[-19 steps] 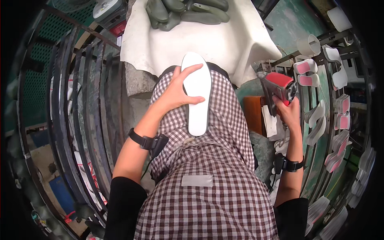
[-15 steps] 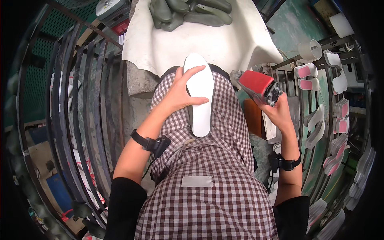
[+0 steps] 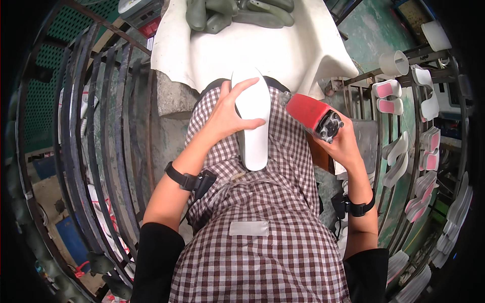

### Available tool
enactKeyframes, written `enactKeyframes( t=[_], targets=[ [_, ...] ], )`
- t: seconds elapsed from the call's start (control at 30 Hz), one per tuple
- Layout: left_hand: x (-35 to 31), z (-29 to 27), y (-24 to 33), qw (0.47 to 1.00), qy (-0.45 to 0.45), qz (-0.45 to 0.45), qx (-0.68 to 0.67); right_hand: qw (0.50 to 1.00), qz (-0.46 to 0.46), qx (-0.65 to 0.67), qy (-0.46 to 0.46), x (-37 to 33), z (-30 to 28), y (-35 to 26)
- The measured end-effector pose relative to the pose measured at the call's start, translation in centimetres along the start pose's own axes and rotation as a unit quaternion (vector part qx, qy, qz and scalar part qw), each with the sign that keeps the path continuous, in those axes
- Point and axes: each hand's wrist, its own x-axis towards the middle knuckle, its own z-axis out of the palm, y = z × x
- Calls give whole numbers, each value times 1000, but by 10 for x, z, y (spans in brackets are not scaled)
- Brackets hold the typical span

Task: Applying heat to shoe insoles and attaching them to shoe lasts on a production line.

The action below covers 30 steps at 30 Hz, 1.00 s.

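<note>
A white foot-shaped sole (image 3: pixel 256 149) stands lengthwise over my lap, its broad end toward the white sheet. My left hand (image 3: pixel 226 116) grips it from the left, with the thumb and a finger spread across its upper face. To the right of the sole, my right hand (image 3: pixel 345 145) holds a boxy red tool (image 3: pixel 307 110) with a grimy black-and-grey end near my fingers. The tool's far end is blurred and points toward the sole without touching it. Part of my right-hand grip is hidden behind the tool.
Several dark green shoe lasts (image 3: pixel 220 12) lie on a white sheet (image 3: pixel 237 50) ahead of me. Dark metal rack bars (image 3: pixel 103 151) run along my left. On the right, racks hold white and pink soles (image 3: pixel 389 106). A checked apron (image 3: pixel 257 252) covers my lap.
My right hand has brought the red tool leftward, closer to the sole. The sole and my left hand have stayed nearly in place.
</note>
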Motion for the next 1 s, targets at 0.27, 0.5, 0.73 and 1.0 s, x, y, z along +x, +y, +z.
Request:
enactKeyframes(
  t=[0.27, 0.5, 0.73, 1.0],
  targets=[
    [4, -3, -4, 999, -41, 8, -23, 998, 8, 4, -66, 5, 0, 3],
    [2, -5, -2, 999, -37, 2, -20, 997, 13, 5, -73, 10, 2, 2],
    [-1, -1, 1, 1000, -19, 5, -5, 996, -60, 21, -59, 30, 14, -1],
    [-3, 1, -1, 1000, -20, 14, -1, 992, -62, -57, -99, 36, 16, 6]
  ],
)
